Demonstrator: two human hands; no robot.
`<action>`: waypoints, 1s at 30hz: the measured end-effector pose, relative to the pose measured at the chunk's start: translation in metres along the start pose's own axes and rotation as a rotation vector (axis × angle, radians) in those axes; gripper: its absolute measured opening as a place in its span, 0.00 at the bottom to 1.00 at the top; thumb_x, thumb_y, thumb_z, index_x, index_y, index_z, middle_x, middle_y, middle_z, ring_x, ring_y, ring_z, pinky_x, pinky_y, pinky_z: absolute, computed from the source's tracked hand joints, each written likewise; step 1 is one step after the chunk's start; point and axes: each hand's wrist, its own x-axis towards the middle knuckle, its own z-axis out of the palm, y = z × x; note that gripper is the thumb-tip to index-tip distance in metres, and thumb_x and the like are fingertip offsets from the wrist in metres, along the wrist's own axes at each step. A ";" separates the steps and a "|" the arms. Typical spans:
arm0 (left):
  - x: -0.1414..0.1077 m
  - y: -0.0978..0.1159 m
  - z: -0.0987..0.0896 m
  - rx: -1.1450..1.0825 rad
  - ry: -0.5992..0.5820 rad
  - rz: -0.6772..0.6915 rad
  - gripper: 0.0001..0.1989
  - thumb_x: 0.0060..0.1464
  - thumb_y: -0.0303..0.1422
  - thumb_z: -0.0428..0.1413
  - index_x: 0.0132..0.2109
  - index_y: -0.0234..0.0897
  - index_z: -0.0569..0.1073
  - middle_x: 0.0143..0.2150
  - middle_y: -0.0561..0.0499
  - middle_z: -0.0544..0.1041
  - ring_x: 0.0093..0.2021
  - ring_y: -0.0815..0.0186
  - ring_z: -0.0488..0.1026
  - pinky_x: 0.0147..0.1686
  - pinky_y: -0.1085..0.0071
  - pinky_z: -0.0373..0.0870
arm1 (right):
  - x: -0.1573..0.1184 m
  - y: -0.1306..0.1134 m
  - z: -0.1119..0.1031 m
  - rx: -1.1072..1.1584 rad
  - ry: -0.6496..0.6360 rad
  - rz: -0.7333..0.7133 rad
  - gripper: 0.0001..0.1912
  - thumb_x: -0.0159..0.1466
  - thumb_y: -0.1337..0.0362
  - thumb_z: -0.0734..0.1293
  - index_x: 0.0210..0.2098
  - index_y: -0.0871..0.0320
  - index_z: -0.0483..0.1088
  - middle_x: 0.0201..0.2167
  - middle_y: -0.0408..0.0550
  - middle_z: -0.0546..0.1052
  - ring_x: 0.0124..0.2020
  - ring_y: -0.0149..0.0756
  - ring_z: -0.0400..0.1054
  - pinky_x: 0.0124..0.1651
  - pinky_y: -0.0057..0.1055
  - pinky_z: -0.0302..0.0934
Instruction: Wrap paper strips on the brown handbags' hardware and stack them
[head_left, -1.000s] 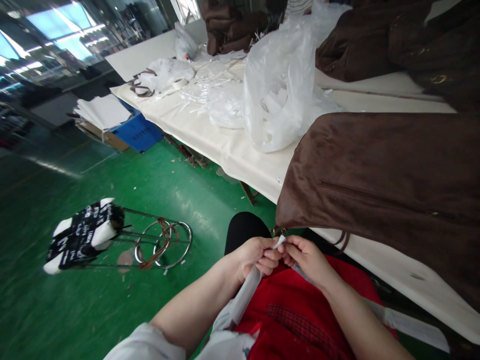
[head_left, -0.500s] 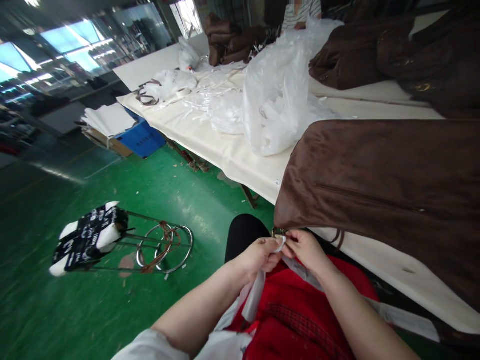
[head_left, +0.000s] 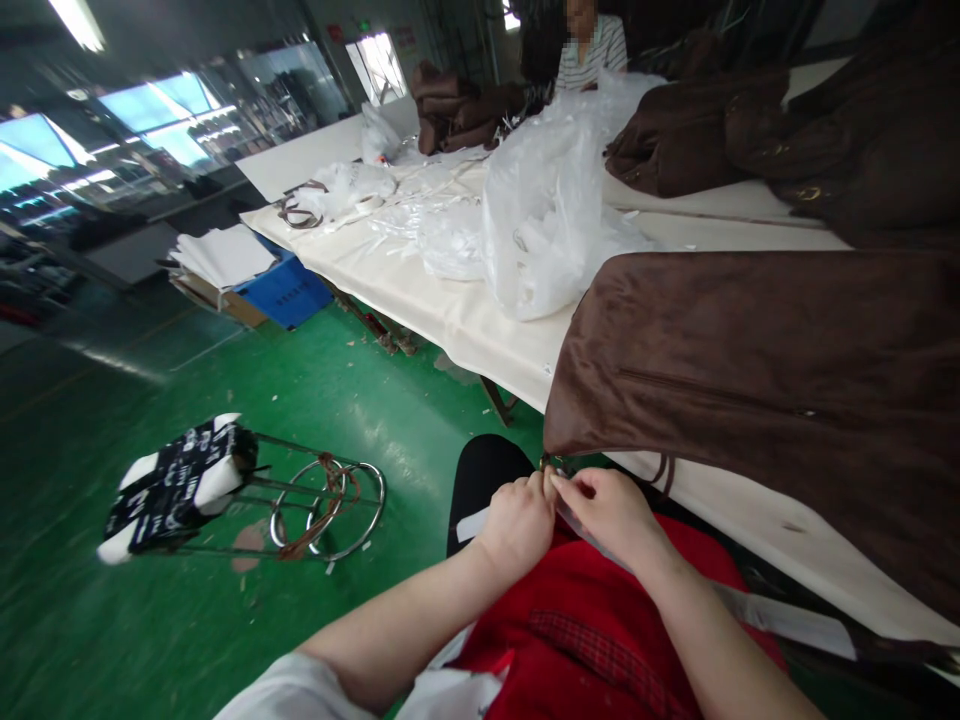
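A large dark brown bag point(head_left: 750, 340) lies on the table with its zipper side up, its near left corner hanging at the edge. Just below that corner, beside a small metal ring point(head_left: 545, 462), my two hands meet. My left hand point(head_left: 519, 528) is closed on a whitish strip point(head_left: 472, 525), whose free end sticks out to the left. My right hand point(head_left: 609, 512) pinches with thumb and forefinger against the left fingertips; a translucent strip runs from beneath it, under my forearm, to the right. The fingers hide the exact point they grip.
On the cream table point(head_left: 420, 310) lie clear plastic bags point(head_left: 532, 220) and more brown bags point(head_left: 675, 135). A person in a striped top point(head_left: 592, 60) is at the far side. To the left, a padded stool point(head_left: 184, 485) lies tipped over near a blue crate point(head_left: 281, 290).
My left hand has turned over, back upward, and the strip's loose end has swung from hanging below to pointing left. The loop between my fingers is no longer visible.
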 end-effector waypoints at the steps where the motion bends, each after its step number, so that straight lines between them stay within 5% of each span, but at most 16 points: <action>1: 0.000 0.000 0.001 -0.018 0.011 0.001 0.22 0.58 0.24 0.44 0.60 0.30 0.59 0.47 0.34 0.73 0.43 0.51 0.73 0.38 0.61 0.66 | 0.000 0.003 0.002 0.042 -0.016 -0.003 0.19 0.59 0.49 0.65 0.19 0.55 0.68 0.14 0.44 0.71 0.15 0.32 0.63 0.22 0.29 0.55; 8: 0.003 -0.006 0.006 -0.416 0.110 -0.180 0.07 0.63 0.30 0.42 0.44 0.37 0.63 0.30 0.48 0.72 0.29 0.62 0.72 0.30 0.69 0.60 | -0.007 0.028 0.025 0.530 -0.058 0.093 0.16 0.56 0.50 0.67 0.24 0.57 0.68 0.16 0.39 0.68 0.17 0.27 0.60 0.22 0.26 0.53; 14: 0.006 -0.007 0.006 -0.806 0.133 -0.165 0.08 0.62 0.33 0.45 0.34 0.38 0.63 0.25 0.54 0.67 0.25 0.69 0.63 0.28 0.73 0.56 | -0.008 0.032 0.032 0.834 -0.086 0.187 0.17 0.51 0.52 0.72 0.22 0.59 0.68 0.16 0.40 0.68 0.17 0.26 0.59 0.22 0.25 0.51; 18: 0.009 -0.007 0.004 -1.263 -0.021 -0.217 0.13 0.59 0.42 0.51 0.32 0.36 0.63 0.23 0.56 0.66 0.23 0.73 0.61 0.25 0.76 0.56 | -0.005 0.038 0.031 0.931 -0.187 0.235 0.17 0.51 0.52 0.73 0.23 0.59 0.69 0.18 0.41 0.69 0.18 0.26 0.59 0.22 0.25 0.50; 21: 0.009 -0.009 -0.004 -1.518 -0.178 -0.305 0.19 0.52 0.47 0.57 0.32 0.36 0.63 0.18 0.62 0.59 0.17 0.78 0.51 0.19 0.77 0.47 | 0.000 0.043 0.030 0.940 -0.246 0.224 0.17 0.51 0.52 0.73 0.24 0.59 0.69 0.18 0.40 0.68 0.18 0.25 0.57 0.22 0.25 0.49; 25: 0.009 -0.015 -0.016 -1.671 -0.344 -0.331 0.23 0.44 0.48 0.63 0.33 0.35 0.64 0.17 0.65 0.55 0.14 0.81 0.44 0.16 0.76 0.36 | 0.006 0.045 0.027 0.955 -0.306 0.194 0.16 0.52 0.53 0.73 0.27 0.60 0.72 0.18 0.39 0.67 0.17 0.22 0.54 0.20 0.24 0.45; 30: 0.012 -0.022 -0.017 -1.769 -0.429 -0.309 0.19 0.45 0.43 0.64 0.33 0.33 0.67 0.17 0.62 0.58 0.13 0.82 0.45 0.15 0.77 0.33 | 0.010 0.038 0.023 0.984 -0.327 0.254 0.16 0.49 0.55 0.76 0.27 0.61 0.73 0.21 0.39 0.68 0.18 0.21 0.52 0.19 0.22 0.41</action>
